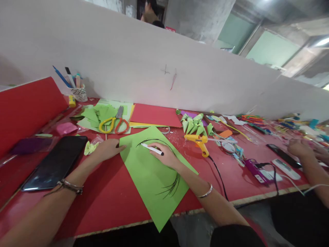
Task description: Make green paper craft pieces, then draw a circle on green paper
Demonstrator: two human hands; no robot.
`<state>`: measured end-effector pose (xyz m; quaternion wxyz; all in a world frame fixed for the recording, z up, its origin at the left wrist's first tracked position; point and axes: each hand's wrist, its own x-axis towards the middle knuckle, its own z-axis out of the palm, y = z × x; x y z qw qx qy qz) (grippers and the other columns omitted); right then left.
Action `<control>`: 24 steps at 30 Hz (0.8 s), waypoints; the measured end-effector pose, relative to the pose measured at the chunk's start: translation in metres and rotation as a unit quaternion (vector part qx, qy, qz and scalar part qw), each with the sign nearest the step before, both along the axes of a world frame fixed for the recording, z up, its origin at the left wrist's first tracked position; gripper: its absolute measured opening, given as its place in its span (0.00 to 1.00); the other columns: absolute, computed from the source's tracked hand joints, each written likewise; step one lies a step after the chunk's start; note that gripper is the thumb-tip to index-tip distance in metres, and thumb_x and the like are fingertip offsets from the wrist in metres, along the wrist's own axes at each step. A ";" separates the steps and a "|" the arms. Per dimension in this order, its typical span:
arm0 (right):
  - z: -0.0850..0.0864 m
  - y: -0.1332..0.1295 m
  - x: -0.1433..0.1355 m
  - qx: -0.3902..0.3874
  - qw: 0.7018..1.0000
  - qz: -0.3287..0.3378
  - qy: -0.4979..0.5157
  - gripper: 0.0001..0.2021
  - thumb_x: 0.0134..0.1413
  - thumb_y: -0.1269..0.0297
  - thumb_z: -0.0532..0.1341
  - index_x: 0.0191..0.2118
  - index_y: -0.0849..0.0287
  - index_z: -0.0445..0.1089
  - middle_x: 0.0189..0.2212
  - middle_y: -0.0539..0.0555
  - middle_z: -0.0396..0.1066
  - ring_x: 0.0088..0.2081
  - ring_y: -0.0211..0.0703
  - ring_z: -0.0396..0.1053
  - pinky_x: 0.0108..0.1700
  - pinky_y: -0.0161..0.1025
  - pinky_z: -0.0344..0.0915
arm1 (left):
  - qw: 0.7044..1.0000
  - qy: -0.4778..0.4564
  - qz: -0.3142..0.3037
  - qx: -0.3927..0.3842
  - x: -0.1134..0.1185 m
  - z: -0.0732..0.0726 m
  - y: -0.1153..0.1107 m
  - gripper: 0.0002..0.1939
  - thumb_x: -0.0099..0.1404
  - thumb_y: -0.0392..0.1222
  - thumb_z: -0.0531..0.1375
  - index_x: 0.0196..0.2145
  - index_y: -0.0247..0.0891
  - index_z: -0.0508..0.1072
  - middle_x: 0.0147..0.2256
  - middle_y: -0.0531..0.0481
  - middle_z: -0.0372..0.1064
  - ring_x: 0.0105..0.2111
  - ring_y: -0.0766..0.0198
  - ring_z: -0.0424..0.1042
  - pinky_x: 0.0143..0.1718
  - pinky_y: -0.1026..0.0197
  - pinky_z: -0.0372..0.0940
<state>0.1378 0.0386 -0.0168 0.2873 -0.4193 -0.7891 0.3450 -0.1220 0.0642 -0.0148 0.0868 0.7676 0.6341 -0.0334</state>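
My right hand (168, 157) is closed around a white marker (152, 149) with a black end. The marker's tip meets a sheet of green paper (144, 175), beside a curved black line drawn near the top. More black strokes curve across the lower right of the sheet. At the paper's upper left edge rests my left hand (108, 151), its fingers loosely extended and gripping nothing I can see. Just beyond it lie scissors (110, 125) with one yellow and one orange handle.
A yellow glue gun (199, 141), its cord running forward, lies right of the paper. Green paper cones (194, 127) and red sheets (155, 115) are behind. At left are a black phone (58, 161) and a pen cup (80, 93). Another person's hand (299, 149) is at right.
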 end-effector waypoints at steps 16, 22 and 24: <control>0.005 0.004 0.005 -0.112 0.992 -0.001 0.061 0.15 0.55 0.57 0.52 0.46 0.54 0.64 0.33 0.51 0.69 0.24 0.33 0.59 0.22 0.30 0.52 | 1.000 -0.013 0.010 0.007 0.000 0.000 -0.001 0.23 0.59 0.57 0.43 0.23 0.36 0.65 0.26 0.44 0.68 0.28 0.57 0.68 0.24 0.62 0.54; -0.001 0.004 -0.002 -0.072 0.996 -0.025 0.047 0.13 0.55 0.59 0.52 0.45 0.53 0.64 0.33 0.50 0.67 0.26 0.34 0.59 0.25 0.31 0.53 | 0.999 -0.045 0.011 0.002 0.000 0.000 -0.001 0.22 0.58 0.57 0.46 0.22 0.36 0.65 0.25 0.44 0.68 0.27 0.57 0.68 0.24 0.62 0.54; -0.001 0.002 -0.003 -0.071 0.997 -0.015 0.039 0.13 0.55 0.59 0.53 0.45 0.52 0.64 0.34 0.50 0.67 0.26 0.34 0.58 0.25 0.32 0.53 | 0.999 -0.045 0.006 0.002 -0.001 -0.001 0.000 0.23 0.58 0.57 0.45 0.22 0.36 0.65 0.25 0.44 0.67 0.27 0.57 0.68 0.24 0.62 0.54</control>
